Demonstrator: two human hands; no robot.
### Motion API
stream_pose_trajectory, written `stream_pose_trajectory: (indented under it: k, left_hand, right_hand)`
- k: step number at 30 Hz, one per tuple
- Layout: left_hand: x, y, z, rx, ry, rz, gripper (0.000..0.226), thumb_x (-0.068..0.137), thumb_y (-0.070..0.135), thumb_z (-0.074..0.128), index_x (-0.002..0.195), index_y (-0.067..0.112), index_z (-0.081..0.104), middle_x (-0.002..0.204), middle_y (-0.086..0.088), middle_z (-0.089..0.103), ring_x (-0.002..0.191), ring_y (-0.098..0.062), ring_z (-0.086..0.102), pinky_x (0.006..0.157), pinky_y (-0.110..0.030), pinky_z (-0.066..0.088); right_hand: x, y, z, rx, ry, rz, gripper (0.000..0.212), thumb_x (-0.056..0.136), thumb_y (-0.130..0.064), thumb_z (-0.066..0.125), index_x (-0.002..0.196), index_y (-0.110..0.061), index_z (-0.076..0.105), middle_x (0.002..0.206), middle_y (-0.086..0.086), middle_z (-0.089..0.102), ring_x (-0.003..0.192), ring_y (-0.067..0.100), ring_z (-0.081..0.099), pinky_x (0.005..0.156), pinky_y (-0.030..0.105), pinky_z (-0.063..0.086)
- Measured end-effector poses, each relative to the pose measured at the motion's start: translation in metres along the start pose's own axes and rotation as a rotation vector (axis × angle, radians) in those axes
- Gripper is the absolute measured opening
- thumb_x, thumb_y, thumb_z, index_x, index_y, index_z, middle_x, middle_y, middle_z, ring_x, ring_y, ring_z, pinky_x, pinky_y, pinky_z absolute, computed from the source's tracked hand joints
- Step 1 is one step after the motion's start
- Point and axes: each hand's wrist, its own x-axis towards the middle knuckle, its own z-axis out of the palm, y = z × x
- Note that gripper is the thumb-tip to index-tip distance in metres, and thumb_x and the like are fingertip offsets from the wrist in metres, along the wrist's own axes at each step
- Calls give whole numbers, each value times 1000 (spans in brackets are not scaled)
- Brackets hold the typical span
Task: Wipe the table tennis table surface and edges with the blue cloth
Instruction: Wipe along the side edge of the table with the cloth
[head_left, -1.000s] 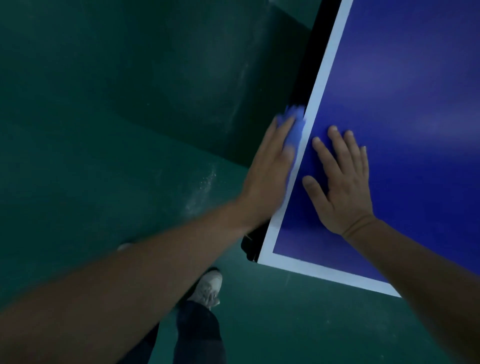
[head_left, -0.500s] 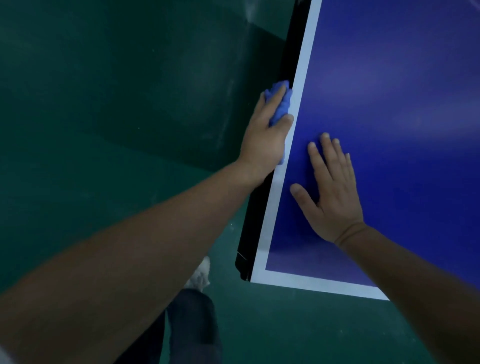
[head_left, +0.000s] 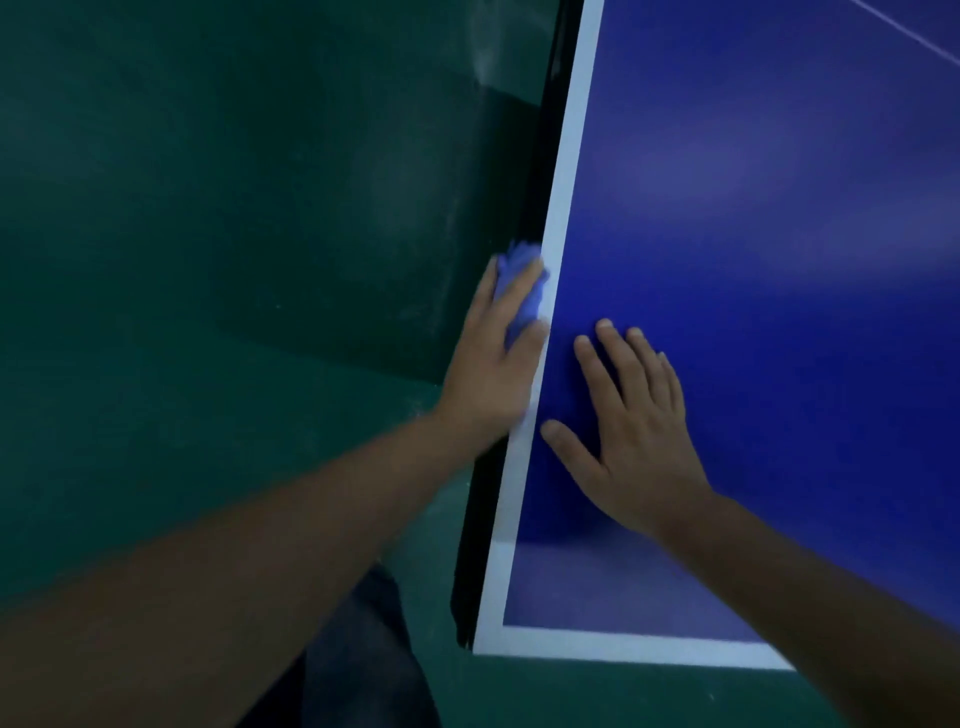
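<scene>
The table tennis table (head_left: 779, 218) is blue with a white border line (head_left: 563, 208) and a black side edge (head_left: 540, 171); its near left corner is at the bottom centre. My left hand (head_left: 493, 374) holds the crumpled blue cloth (head_left: 519, 275) against the left side edge, fingers along the side and thumb on the white line. The cloth sticks out past my fingertips. My right hand (head_left: 634, 431) lies flat on the blue top beside it, fingers spread, holding nothing.
Dark green floor (head_left: 208, 260) fills the left side and the strip below the table's near end. My leg in dark trousers (head_left: 358, 654) stands just left of the table corner. A thin white line (head_left: 909, 31) crosses the table top at the far right.
My left hand has slid the cloth along the left edge, farther from the near corner. My right hand has stayed flat on the top.
</scene>
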Motion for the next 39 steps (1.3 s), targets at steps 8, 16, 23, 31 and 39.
stream_pose_trajectory:
  k: [8,16,23,31,39]
  left_hand:
    - [-4,-5,3,-90,39,8,51,104,26,50,151,38,37,164,20,20,153,-3,7,122,-20,16]
    - [44,2,3,-39,4,-22,49,103,32,47,149,42,34,167,8,19,152,1,6,113,-4,13]
    - [141,21,10,-99,80,-52,52,104,16,48,155,15,35,165,1,25,154,-10,10,126,-32,15]
    - [9,-2,7,-97,27,-89,52,103,43,47,153,46,32,164,21,21,152,-1,11,120,-17,17]
    - [193,30,12,-82,101,-112,59,97,26,45,154,19,36,165,-2,27,154,-11,12,126,-39,17]
  right_hand:
    - [152,63,-36,-32,-53,93,76,95,-72,10,160,-35,3,169,-7,-6,154,24,-12,124,53,-4]
    - [159,67,-27,-14,31,74,74,98,-73,12,160,-34,8,169,-6,3,155,25,-4,124,54,-1]
    - [158,62,-32,-3,13,78,75,96,-73,12,160,-32,9,169,-5,3,155,25,-5,124,55,0]
    - [157,65,-29,-12,31,73,74,98,-71,16,160,-30,14,169,-2,8,155,29,0,123,56,1]
    - [158,64,-31,-9,7,88,74,97,-72,14,160,-33,10,169,-4,4,155,25,-5,124,55,0]
